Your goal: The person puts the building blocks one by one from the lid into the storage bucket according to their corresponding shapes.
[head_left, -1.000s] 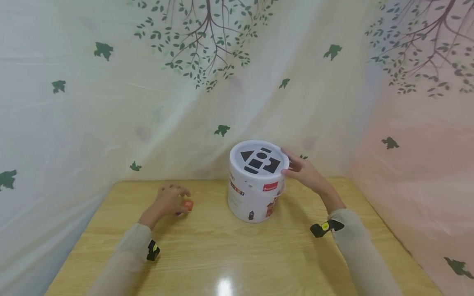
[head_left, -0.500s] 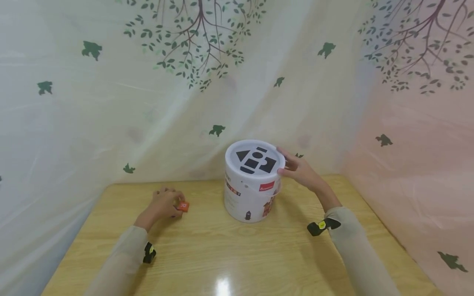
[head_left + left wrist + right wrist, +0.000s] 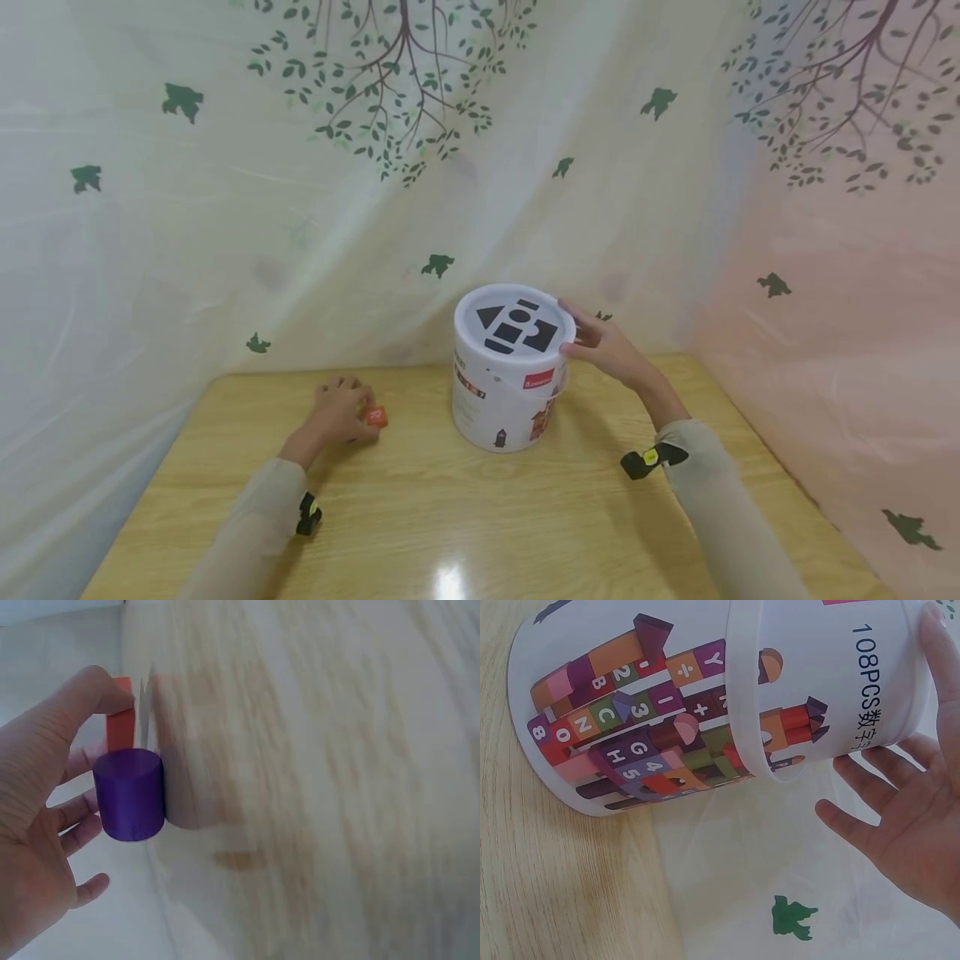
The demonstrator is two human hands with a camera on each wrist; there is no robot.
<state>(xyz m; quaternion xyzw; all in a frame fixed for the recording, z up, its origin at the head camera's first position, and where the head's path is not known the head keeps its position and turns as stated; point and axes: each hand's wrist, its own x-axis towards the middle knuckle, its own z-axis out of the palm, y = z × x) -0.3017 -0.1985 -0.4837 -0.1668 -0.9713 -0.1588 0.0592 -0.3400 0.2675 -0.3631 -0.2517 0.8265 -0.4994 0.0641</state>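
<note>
In the left wrist view, the thumb of my left hand (image 3: 342, 410) presses the near face of an orange block (image 3: 120, 733), with fingers behind it. The block (image 3: 377, 417) shows a white character on top in the head view. Close beside it, a purple cylinder (image 3: 130, 796) stands on the table; my hand hides it in the head view. My right hand (image 3: 611, 350) rests at the right rim of a white bucket (image 3: 487, 408), thumb and fingers spread against its upper side. The bucket's lid (image 3: 551, 312) has dark shaped openings.
The bucket stands upright near the back of the wooden table (image 3: 390, 508), with a thin handle (image 3: 551, 394) at its side. Behind hangs a pale curtain (image 3: 337, 250) printed with leaves and branches. Each sleeve carries a small black wrist camera (image 3: 652, 458).
My left thumb and fingers have come down and drawn together on the orange block. The right hand stays at the bucket's rim. The head view has shifted slightly.
</note>
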